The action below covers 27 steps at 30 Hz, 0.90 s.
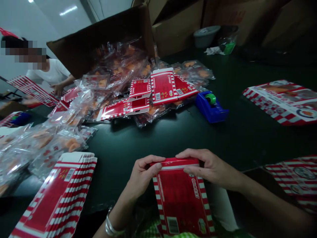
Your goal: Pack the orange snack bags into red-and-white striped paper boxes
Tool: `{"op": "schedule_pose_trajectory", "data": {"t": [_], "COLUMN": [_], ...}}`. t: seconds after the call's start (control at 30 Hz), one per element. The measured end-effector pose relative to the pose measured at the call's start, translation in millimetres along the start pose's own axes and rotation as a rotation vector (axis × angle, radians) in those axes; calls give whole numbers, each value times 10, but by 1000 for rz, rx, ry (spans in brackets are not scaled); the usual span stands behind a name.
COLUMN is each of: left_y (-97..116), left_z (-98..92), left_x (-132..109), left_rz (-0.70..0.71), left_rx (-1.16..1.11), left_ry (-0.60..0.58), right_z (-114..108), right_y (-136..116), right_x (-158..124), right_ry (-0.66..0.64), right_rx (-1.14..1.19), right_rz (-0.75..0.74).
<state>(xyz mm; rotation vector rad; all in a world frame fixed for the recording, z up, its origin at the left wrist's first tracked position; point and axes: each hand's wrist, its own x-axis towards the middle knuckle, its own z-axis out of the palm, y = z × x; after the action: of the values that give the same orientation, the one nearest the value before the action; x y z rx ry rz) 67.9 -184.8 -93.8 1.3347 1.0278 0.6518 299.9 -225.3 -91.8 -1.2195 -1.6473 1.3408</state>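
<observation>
Both my hands hold a red and white striped carton (182, 198) upright at the near edge of the dark table (247, 132). My left hand (142, 175) grips its top left corner, fingers curled over the top flap. My right hand (209, 167) presses on the top right of the flap, fingers bent over it. A barcode shows low on the carton's face. A silver bracelet is on my left wrist.
A stack of flat striped cartons (55, 198) lies at the near left. Clear bags of orange items (104, 82) spill from a big cardboard box (99, 39). A blue tape dispenser (210, 105) sits mid-table. More cartons (284, 100) lie right. Another person (49, 71) works at far left.
</observation>
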Motion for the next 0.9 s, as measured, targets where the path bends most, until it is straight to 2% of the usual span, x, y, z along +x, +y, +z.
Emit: {"op": "schedule_pose_trajectory", "data": {"t": [0.1,0.2,0.23,0.27,0.37,0.4,0.43,0.53,0.67,0.8,0.9], "left_y": [-35,-62,-72,-84,-114,-118,-116,-97,-86,-103,-113], "left_z": [81,192,222,248,319,342,364,406,404,394,387], "left_x": [-18,2,18,38,108,126,141,166,198,230,244], "left_rz": [-2,-4,-27,-56,-147,-172,-194,-225,-176,-197,-177], "left_rx": [14,22,2,-30,-165,-207,-244,-281,-181,-204,-211], "left_ry": [33,77,90,102,104,92,77,45,77,77,59], "right_z": [100,4,-83,-193,-586,-712,-827,-1115,-1461,-1753,-1868], "right_y": [106,224,273,327,494,544,588,669,635,517,454], "right_x": [-75,-142,-153,-153,-44,29,111,322,346,365,473], "right_ry": [51,24,118,291,953,1077,1125,1092,1005,928,912], "right_rx": [61,102,79,33,-156,-209,-249,-291,-263,-117,48], "right_rz": [-43,4,34,74,217,249,270,307,341,470,577]}}
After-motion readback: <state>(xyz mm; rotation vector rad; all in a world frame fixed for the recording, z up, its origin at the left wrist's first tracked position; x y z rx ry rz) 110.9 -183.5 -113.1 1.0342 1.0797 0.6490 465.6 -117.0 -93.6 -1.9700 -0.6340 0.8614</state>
